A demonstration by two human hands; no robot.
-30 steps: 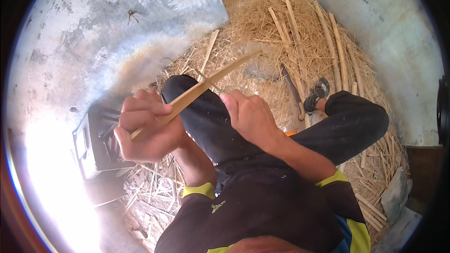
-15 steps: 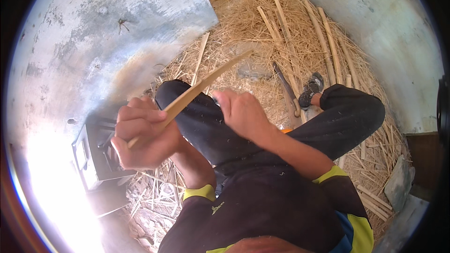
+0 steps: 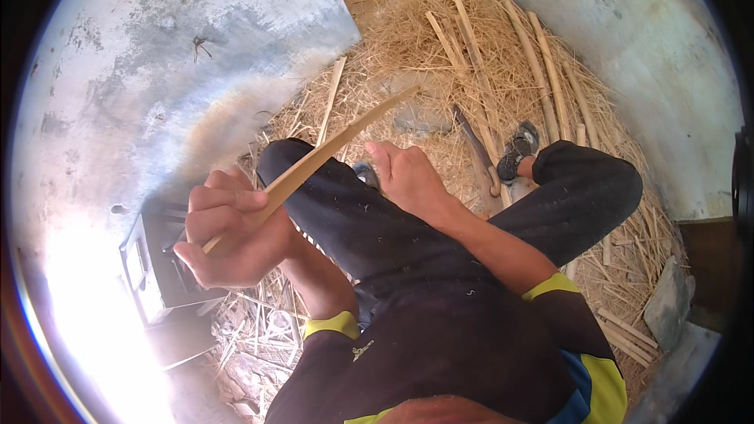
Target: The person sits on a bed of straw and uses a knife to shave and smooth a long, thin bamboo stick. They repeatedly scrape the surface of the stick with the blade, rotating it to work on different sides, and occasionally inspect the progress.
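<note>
A long, pale bamboo strip [image 3: 326, 153] slants up and to the right across my bent left leg. My left hand [image 3: 236, 228] is closed around its lower end, with the thumb along the strip's end. The far tip narrows to a point above the straw. My right hand [image 3: 412, 180] is curled into a fist to the right of the strip and apart from it, thumb pointing forward. Whatever lies inside that fist is hidden. Beyond the right hand, a dark-bladed tool with a wooden handle [image 3: 475, 145] lies on the ground near my shoe [image 3: 522, 149].
Straw and shavings [image 3: 416, 16] cover the ground. Several long poles [image 3: 538, 71] lie at the far right, and a thin strip [image 3: 331, 102] lies beyond my left knee. Pale walls curve around; a dark metal box [image 3: 169, 259] stands left, a stone slab [image 3: 669, 305] right.
My left hand and the strip have shifted slightly left and down. My right hand has moved a little to the right, and an orange bit beside its forearm no longer shows.
</note>
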